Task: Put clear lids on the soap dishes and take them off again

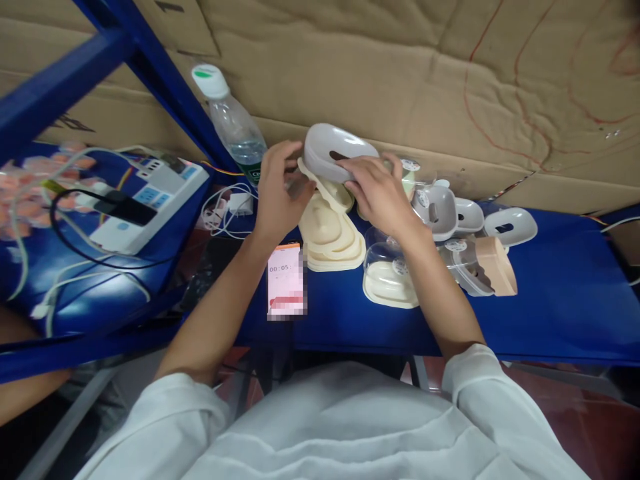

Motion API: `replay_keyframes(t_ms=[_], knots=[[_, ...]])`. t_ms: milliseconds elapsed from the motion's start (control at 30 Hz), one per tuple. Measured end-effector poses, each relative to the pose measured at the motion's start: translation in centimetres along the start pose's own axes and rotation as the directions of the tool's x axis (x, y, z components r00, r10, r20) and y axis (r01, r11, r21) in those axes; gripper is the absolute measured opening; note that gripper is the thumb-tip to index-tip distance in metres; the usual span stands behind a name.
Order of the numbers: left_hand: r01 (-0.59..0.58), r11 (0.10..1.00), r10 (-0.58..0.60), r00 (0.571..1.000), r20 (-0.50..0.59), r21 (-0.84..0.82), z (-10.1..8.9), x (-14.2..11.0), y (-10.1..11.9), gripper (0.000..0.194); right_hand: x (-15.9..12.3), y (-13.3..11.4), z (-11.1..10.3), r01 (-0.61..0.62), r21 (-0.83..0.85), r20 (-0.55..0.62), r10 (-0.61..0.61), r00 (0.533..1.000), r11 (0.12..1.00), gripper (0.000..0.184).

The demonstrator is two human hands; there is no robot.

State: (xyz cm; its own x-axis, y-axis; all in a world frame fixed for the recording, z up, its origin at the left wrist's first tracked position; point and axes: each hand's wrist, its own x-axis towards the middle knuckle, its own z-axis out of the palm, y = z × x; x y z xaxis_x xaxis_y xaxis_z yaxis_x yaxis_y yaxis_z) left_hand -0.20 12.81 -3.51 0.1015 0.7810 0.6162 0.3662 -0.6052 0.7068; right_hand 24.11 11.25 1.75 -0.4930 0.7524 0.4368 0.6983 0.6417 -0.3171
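Note:
My right hand [377, 190] grips the near right side of a glossy grey oval soap dish [320, 150], its fingers lying over the wall by a dark slot. The dish is tilted above the table. At its left is my left hand [280, 193], fingers curved and apart, close to the dish and to a cream plastic piece [333, 193] beneath it. Whether the left fingers touch either is hard to make out. Under that piece lies a stack of cream oval trays [333, 250]. A clear lidded dish with a cream base [390, 283] rests by my right forearm.
Several grey slotted dishes [510, 227] and a peach container [497, 267] stand at right on the blue table [550, 320]. A phone [286, 280] lies in front, a water bottle [235, 127] behind left. Left are chargers, cables and a power strip [150, 207]. Cardboard [375, 67] walls the back.

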Motion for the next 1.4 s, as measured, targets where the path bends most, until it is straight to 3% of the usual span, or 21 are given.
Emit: replay_keyframes(t_ms=[67,200,367,433,500,633,667,733,767,833,933,1067,1200,1400], knots=[[-0.045,0.986,0.044,0.999,0.008,0.159,-0.3,-0.1,0.5,0.064,-0.1,0.3,-0.1,-0.005,-0.046,0.001,0.005,1.0,0.999,0.041],[-0.071,0.949,0.05,0.996,0.074,0.307,-0.8,-0.2,2.5,0.05,0.0,0.5,-1.0,-0.036,-0.152,-0.018,0.033,0.999,0.988,0.044],[-0.042,0.91,-0.062,0.97,0.234,0.412,-2.1,0.0,4.9,0.055,-2.7,-0.5,-6.9,-0.059,-0.213,-0.187,0.019,0.982,0.975,0.039],[-0.078,0.891,-0.072,0.948,0.309,0.447,-3.2,-0.6,6.3,0.051,-6.0,-1.2,-9.2,-0.102,-0.224,-0.25,0.044,0.967,0.969,0.038],[-0.114,0.875,-0.075,0.928,0.365,0.47,-4.5,-2.3,8.1,0.047,-10.7,-2.3,-10.0,-0.158,-0.211,-0.251,0.102,0.962,0.965,0.037],[-0.031,0.932,-0.13,0.902,0.411,0.362,-5.4,-9.4,13.2,0.046,-21.8,-5.0,-6.5,-0.246,-0.158,-0.139,0.225,0.964,0.956,0.041],[0.036,0.964,-0.154,0.884,0.441,0.264,-4.9,-11.7,14.6,0.045,-24.1,-5.7,-5.2,-0.277,-0.158,-0.086,0.266,0.96,0.948,0.042],[0.23,0.973,-0.175,0.781,0.599,-0.016,-2.9,-16.2,17.1,0.044,-27.3,-6.6,-3.0,-0.301,-0.146,-0.019,0.302,0.953,0.942,0.043],[0.315,0.942,-0.175,0.759,0.628,-0.118,-1.5,-18.2,18.0,0.042,-28.2,-6.8,-2.2,-0.305,-0.14,0.0,0.308,0.951,0.942,0.044],[0.381,0.914,-0.212,0.745,0.633,-0.141,1.4,-21.1,19.2,0.039,-28.5,-6.7,-1.5,-0.303,-0.122,0.01,0.306,0.952,0.945,0.043],[0.24,0.97,-0.163,0.782,0.602,-0.048,4.7,-22.4,19.3,0.034,-27.4,-5.7,-1.3,-0.303,-0.106,0.033,0.308,0.951,0.947,0.044],[0.014,0.99,-0.085,0.854,0.513,0.142,6.3,-21.3,17.5,0.033,-26.9,-5.0,-1.0,-0.312,-0.111,0.037,0.317,0.948,0.944,0.051],[-0.04,0.952,-0.104,0.891,0.442,0.304,7.2,-21.5,16.2,0.038,-27.9,-5.3,-0.5,-0.34,-0.131,-0.053,0.336,0.94,0.931,0.05],[-0.127,0.908,-0.069,0.895,0.441,0.398,8.2,-22.8,15.9,0.042,-28.9,-5.1,0.0,-0.37,-0.143,-0.185,0.342,0.921,0.918,0.029]])
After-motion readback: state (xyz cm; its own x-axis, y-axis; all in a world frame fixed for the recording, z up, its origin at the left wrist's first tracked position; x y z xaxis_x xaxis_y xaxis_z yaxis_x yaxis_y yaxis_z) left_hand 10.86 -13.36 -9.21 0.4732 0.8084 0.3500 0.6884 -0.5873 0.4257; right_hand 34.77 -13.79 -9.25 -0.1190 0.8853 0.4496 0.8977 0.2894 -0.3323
